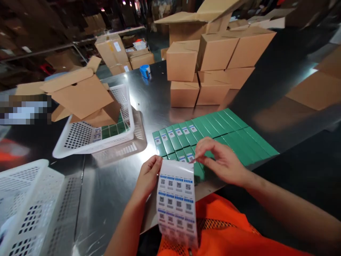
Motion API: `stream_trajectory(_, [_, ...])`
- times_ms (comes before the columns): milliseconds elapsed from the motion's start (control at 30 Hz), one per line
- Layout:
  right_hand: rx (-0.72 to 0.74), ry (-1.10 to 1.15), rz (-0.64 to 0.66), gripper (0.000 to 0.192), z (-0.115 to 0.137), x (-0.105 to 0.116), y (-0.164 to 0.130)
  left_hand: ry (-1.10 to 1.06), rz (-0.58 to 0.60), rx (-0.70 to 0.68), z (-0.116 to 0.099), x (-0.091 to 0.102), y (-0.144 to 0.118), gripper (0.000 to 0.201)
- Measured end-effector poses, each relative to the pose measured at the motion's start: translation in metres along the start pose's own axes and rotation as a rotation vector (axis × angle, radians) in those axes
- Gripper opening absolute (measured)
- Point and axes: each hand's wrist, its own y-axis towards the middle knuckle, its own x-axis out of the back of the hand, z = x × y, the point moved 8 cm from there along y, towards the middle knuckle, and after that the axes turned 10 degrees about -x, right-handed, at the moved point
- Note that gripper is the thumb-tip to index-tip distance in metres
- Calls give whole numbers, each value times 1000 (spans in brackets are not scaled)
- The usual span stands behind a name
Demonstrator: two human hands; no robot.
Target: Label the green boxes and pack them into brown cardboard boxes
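My left hand (148,175) pinches the top left edge of a white sheet of small QR-code stickers (176,199) that hangs down in front of me. My right hand (221,160) has thumb and forefinger pinched at the sheet's top right corner, on a single sticker (192,160). Just beyond lie two rows of flat green boxes (226,133) on the steel table (157,106); the left ones carry a sticker, the right ones show none.
A white perforated basket (80,137) holding green boxes and a tilted open carton (82,96) sits to the left. Another white basket (23,206) is at the near left. Stacked small cardboard boxes (210,67) stand behind. A blue tape dispenser (145,71) lies farther back.
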Motion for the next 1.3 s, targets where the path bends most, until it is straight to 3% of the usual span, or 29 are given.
stream_trajectory(100, [-300, 62, 8, 26, -39, 41, 7, -12, 16, 53, 4, -4, -5, 51])
stream_trajectory(167, [-430, 69, 102, 36, -62, 54, 11, -2, 39, 68, 4, -7, -8, 52])
stream_trajectory(300, [-697, 31, 374, 43, -102, 46, 7, 43, 65, 67, 4, -9, -10, 52])
stream_trajectory(367, [-762, 8, 420, 42, -111, 39, 5, 62, 52, 67, 5, -6, -8, 52])
stream_trajectory(567, [-789, -109, 401, 40, -110, 31, 6, 79, 35, 60, 6, -3, -5, 52])
stream_trajectory(800, [-725, -600, 237, 48, -103, 52, 13, 101, 31, 60, 3, -4, -7, 54])
stream_trajectory(1100, [-730, -700, 242, 56, -114, 62, 7, 164, 58, 1, 2, -6, -7, 52])
stream_trajectory(1200, [-684, -681, 319, 43, -109, 54, 9, 162, 53, -2, 3, -5, -6, 52])
stream_trajectory(1300, [-624, -706, 311, 31, -99, 42, 9, 156, 46, 3, 3, -5, -5, 51])
